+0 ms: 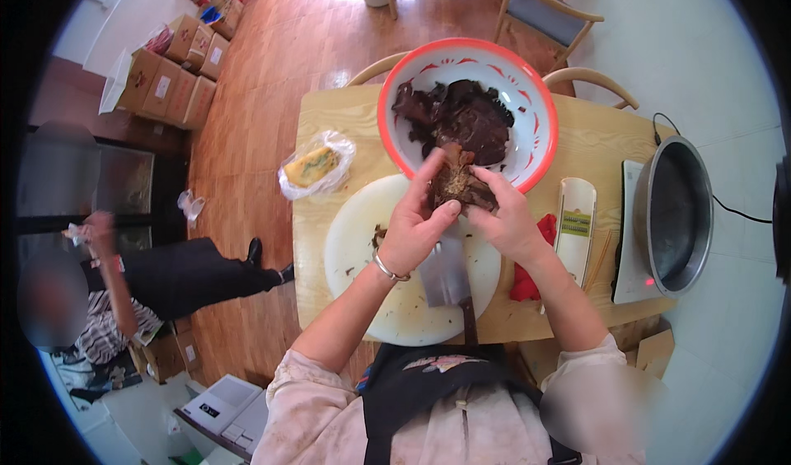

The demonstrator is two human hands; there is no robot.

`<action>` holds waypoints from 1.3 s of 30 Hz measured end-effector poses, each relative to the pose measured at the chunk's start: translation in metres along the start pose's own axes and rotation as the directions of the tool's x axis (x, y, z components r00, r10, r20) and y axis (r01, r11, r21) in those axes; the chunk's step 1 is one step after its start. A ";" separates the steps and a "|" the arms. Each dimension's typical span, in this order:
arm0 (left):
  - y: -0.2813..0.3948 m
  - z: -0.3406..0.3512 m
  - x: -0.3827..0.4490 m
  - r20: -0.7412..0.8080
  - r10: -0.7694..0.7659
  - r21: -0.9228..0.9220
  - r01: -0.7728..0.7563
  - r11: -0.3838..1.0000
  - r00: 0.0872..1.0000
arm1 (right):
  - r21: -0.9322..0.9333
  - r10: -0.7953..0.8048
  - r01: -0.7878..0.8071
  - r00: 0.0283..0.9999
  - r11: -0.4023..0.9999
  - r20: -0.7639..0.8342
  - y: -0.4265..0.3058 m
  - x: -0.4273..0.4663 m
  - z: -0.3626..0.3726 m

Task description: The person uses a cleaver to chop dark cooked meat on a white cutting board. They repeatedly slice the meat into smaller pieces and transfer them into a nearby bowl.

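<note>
Both hands hold a dark brown, ruffled piece of what looks like wood ear fungus [456,184], with a rough tan patch in its middle. My left hand [426,208] grips its left side, thumb on the near edge. My right hand [507,215] has its fingers on the right side. The piece is above the near rim of a red-rimmed enamel basin [536,113], where more dark fungus [473,119] is heaped. Under my hands, a round white cutting board [395,317] carries small dark scraps. A cleaver [446,273] lies on it, handle towards me, its top partly hidden.
Left of the basin is yellow food [311,167] in a clear plastic bag. To the right are a red cloth [525,284], a mandoline slicer [575,230], chopsticks [597,260] and a metal basin [680,218] on an induction cooker [630,279]. Another person [185,279] stands at left.
</note>
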State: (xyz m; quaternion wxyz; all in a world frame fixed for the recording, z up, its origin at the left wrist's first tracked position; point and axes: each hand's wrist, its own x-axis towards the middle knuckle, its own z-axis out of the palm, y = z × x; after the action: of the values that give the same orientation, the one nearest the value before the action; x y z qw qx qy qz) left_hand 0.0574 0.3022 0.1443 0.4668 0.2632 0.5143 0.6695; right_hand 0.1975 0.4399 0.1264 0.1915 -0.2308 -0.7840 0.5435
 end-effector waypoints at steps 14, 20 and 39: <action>0.000 -0.061 -0.132 -0.043 -0.128 0.635 0.127 0.762 0.991 | 0.533 0.214 -0.578 0.776 0.618 0.594 -0.008 -0.068 0.082; 0.009 -0.061 -0.168 -0.115 -0.381 -0.140 0.365 0.920 0.917 | 0.389 0.145 -0.353 0.870 0.851 0.472 -0.006 -0.099 0.113; -0.088 -0.142 -0.221 -0.178 0.246 0.879 0.042 0.474 0.953 | -0.238 0.460 -0.486 0.873 0.841 -0.161 0.040 -0.234 0.101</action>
State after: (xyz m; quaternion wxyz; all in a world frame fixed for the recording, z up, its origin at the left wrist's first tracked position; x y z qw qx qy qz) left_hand 0.0647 0.0446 0.0433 0.1485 0.3968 0.8266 0.3704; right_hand 0.3397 0.2414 0.0434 0.0558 -0.4673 -0.7591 0.4498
